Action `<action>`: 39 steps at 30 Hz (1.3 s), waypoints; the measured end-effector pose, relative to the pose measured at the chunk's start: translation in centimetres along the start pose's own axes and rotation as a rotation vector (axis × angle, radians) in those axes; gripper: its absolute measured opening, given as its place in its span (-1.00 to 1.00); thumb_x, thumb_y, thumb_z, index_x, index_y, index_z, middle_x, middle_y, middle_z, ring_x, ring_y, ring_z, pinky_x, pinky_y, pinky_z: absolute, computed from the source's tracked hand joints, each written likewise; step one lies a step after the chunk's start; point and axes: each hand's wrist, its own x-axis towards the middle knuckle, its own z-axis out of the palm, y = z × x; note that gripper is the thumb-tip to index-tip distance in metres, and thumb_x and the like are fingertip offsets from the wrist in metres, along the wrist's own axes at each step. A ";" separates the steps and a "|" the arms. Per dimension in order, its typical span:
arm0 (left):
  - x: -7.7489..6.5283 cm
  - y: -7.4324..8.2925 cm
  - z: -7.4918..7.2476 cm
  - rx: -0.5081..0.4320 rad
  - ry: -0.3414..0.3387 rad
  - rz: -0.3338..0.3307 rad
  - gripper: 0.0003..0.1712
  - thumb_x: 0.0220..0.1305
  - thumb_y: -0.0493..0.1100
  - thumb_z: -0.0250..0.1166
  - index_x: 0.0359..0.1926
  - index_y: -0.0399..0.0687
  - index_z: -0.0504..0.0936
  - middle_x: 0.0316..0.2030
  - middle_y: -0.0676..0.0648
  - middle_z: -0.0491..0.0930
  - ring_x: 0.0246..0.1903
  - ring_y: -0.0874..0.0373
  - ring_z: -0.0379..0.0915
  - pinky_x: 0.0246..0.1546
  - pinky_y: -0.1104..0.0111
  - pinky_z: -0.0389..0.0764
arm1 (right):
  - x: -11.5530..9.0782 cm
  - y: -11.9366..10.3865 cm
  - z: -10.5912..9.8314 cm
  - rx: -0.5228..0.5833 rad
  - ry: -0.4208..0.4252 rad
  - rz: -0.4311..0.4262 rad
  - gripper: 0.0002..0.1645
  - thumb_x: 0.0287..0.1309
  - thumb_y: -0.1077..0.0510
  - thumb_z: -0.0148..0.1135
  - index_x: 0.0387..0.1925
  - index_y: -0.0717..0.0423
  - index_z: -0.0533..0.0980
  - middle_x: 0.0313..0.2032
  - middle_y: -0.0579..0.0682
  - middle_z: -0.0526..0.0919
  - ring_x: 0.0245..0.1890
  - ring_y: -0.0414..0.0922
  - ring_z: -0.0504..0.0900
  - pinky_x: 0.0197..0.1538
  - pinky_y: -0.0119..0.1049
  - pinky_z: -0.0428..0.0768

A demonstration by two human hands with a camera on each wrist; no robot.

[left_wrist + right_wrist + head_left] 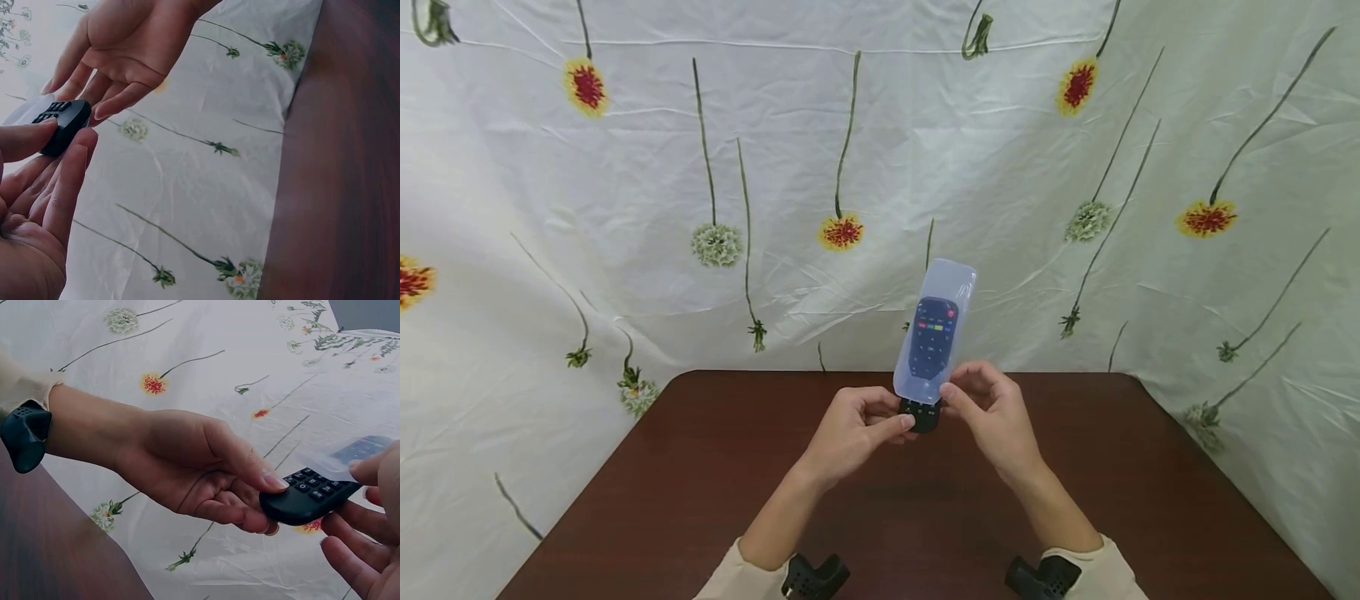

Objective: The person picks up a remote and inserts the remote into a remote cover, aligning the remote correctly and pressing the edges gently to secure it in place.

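Note:
A black remote control [931, 337] is held up above the table, tilted slightly to the right. Most of it lies inside a translucent plastic sleeve [962, 283], and its lower end sticks out at the bottom. My left hand [857, 425] pinches that bare end, thumb on the buttons and fingers behind. At the sleeve's lower right edge, my right hand [992, 408] pinches the plastic between thumb and fingers. The right wrist view shows the bare keypad end [306, 497] between both hands. Fingers behind the remote are partly hidden.
A dark reddish-brown table [715, 500] lies beneath both hands. Behind it hangs a white flower-printed cloth [775, 108], which also runs down both sides. Each wrist wears a black camera mount [816, 577] over a cream sleeve cuff [748, 575].

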 end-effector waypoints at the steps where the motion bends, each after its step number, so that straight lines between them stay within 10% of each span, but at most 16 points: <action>1: 0.0 0.1 0.0 0.006 0.004 0.002 -0.88 0.33 -0.39 0.38 -0.16 -0.43 0.70 -0.29 -0.21 0.76 -0.34 -0.15 0.75 -0.25 0.14 0.75 | 0.0 0.0 0.0 0.001 -0.015 0.000 -0.76 0.35 0.38 0.30 -0.02 0.44 0.52 -0.14 0.25 0.69 -0.19 -0.02 0.73 -0.12 -0.02 0.73; 21: -0.1 0.5 -0.3 -0.007 -0.021 -0.007 -0.84 0.30 -0.37 0.43 -0.13 -0.39 0.72 -0.29 -0.19 0.75 -0.32 -0.13 0.75 -0.21 0.13 0.74 | -0.1 0.0 0.3 -0.153 -0.113 0.026 -0.55 0.27 0.36 0.39 0.18 0.30 0.57 -0.01 0.15 0.73 -0.01 0.03 0.71 0.05 -0.18 0.65; 26: -0.1 0.7 -1.2 0.172 -0.012 0.009 -0.73 0.20 -0.20 0.57 -0.10 -0.19 0.78 -0.29 -0.04 0.76 -0.30 -0.02 0.73 -0.26 0.23 0.73 | -0.1 0.2 0.5 -0.133 -0.108 0.025 -0.57 0.28 0.38 0.36 0.17 0.30 0.56 -0.01 0.15 0.74 0.00 0.03 0.71 0.04 -0.16 0.66; 39: -0.4 1.5 -2.9 0.102 0.287 0.131 -0.68 0.41 -0.24 0.38 0.12 -0.26 0.71 -0.32 -0.15 0.64 -0.44 -0.02 0.63 -0.40 0.26 0.68 | -0.4 0.8 1.7 -0.137 -0.128 0.054 -0.60 0.26 0.38 0.39 0.12 0.26 0.59 -0.06 0.13 0.75 -0.03 0.03 0.71 -0.02 -0.18 0.67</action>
